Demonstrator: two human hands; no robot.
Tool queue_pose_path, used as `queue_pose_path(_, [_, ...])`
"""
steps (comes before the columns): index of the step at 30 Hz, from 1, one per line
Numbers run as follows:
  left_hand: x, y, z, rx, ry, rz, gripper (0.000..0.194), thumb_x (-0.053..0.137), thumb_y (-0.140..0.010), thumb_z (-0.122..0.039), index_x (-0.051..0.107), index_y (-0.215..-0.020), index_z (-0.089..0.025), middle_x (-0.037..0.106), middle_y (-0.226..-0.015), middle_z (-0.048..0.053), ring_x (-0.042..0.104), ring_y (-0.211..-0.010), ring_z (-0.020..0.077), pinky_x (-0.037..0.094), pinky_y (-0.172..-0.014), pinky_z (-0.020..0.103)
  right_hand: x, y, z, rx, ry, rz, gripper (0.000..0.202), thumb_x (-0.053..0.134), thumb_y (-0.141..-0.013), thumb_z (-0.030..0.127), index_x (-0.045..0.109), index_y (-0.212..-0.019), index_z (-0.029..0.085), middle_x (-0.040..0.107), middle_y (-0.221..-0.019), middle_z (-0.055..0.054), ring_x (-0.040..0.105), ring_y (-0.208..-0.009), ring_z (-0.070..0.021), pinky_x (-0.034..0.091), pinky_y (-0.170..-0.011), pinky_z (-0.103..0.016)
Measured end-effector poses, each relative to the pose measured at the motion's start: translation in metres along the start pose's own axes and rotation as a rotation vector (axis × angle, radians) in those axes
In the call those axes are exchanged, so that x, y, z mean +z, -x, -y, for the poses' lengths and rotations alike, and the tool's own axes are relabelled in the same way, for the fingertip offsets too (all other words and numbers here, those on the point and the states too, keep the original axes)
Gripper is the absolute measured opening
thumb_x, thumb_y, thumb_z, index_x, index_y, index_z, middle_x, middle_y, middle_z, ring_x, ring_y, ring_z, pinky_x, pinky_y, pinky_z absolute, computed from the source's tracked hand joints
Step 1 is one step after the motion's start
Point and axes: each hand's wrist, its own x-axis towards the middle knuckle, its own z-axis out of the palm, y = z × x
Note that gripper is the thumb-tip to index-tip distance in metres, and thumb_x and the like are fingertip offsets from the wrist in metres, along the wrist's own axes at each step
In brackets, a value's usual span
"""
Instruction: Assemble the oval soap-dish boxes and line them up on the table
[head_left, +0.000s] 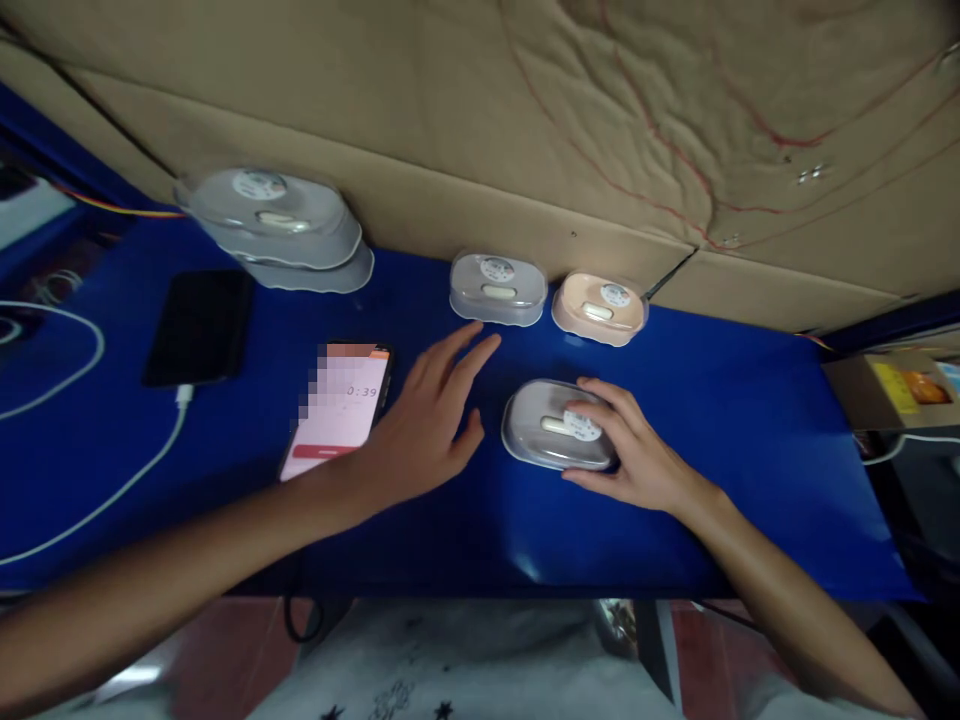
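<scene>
My right hand [634,450] grips the right end of a grey oval box [536,415] with a clear lid, a pale handle and a round sticker, low over the blue table. My left hand [439,415] is to the left of that box, fingers spread, holding nothing. Behind them stand a smaller-looking grey box [499,290] and a peach box [600,308], side by side near the cardboard. Two grey boxes [281,220] are stacked at the back left.
A lit phone [337,405] lies beside my left forearm. Further left is a dark phone [201,325] with a white cable [150,465]. Cardboard [420,130] walls the back of the blue table [750,430]. A carton [885,390] stands at the right.
</scene>
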Motion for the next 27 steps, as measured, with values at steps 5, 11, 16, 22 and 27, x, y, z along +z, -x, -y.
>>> queue_pose_path(5, [-0.023, -0.065, 0.025, 0.142, -0.393, -0.024, 0.068, 0.058, -0.099, -0.024, 0.04, -0.165, -0.019, 0.02, -0.18, 0.017, 0.014, -0.166, 0.0433, 0.012, -0.13, 0.065, -0.029, 0.06, -0.05, 0.2, 0.171, -0.117, 0.069, 0.072, -0.099, 0.047, 0.042, -0.158, 0.029, 0.044, -0.159, -0.018, 0.043, -0.152, -0.0388, 0.044, -0.122, -0.061])
queue_pose_path(11, [-0.023, -0.081, 0.045, 0.218, -0.518, 0.06, 0.05, 0.057, -0.104, -0.034, 0.055, -0.152, -0.02, 0.044, -0.168, 0.019, 0.037, -0.157, 0.0392, 0.034, -0.126, 0.06, -0.063, 0.115, -0.143, 0.47, 0.527, -0.367, 0.064, 0.053, -0.103, 0.062, 0.054, -0.157, 0.026, 0.046, -0.154, -0.02, 0.049, -0.142, -0.0448, 0.042, -0.114, -0.069])
queue_pose_path(16, [-0.006, -0.017, 0.015, 0.338, -0.337, 0.182, 0.036, 0.064, -0.101, -0.023, 0.069, -0.136, -0.03, 0.06, -0.148, 0.01, 0.053, -0.138, 0.0331, 0.046, -0.117, 0.052, -0.058, 0.087, -0.162, 0.432, 0.479, -0.439, 0.07, 0.055, -0.102, 0.064, 0.05, -0.158, 0.023, 0.049, -0.152, -0.021, 0.048, -0.142, -0.0412, 0.041, -0.119, -0.065])
queue_pose_path(22, [0.008, 0.019, -0.006, 0.346, -0.261, 0.275, 0.068, 0.072, -0.095, -0.014, 0.049, -0.156, -0.034, 0.057, -0.151, 0.011, 0.054, -0.136, 0.0332, 0.046, -0.116, 0.054, -0.023, 0.01, -0.133, 0.352, 0.381, -0.371, 0.07, 0.052, -0.104, 0.061, 0.041, -0.163, 0.025, 0.042, -0.163, -0.019, 0.038, -0.153, -0.0411, 0.034, -0.125, -0.067])
queue_pose_path(27, [0.016, 0.014, 0.006, 0.235, -0.264, 0.171, 0.074, 0.079, -0.088, -0.018, 0.048, -0.154, -0.03, 0.041, -0.164, 0.017, 0.044, -0.148, 0.0417, 0.041, -0.12, 0.062, -0.007, -0.031, -0.067, 0.308, 0.215, -0.285, 0.074, 0.04, -0.109, 0.061, 0.013, -0.173, 0.033, 0.019, -0.18, -0.013, 0.014, -0.166, -0.0411, 0.019, -0.127, -0.076])
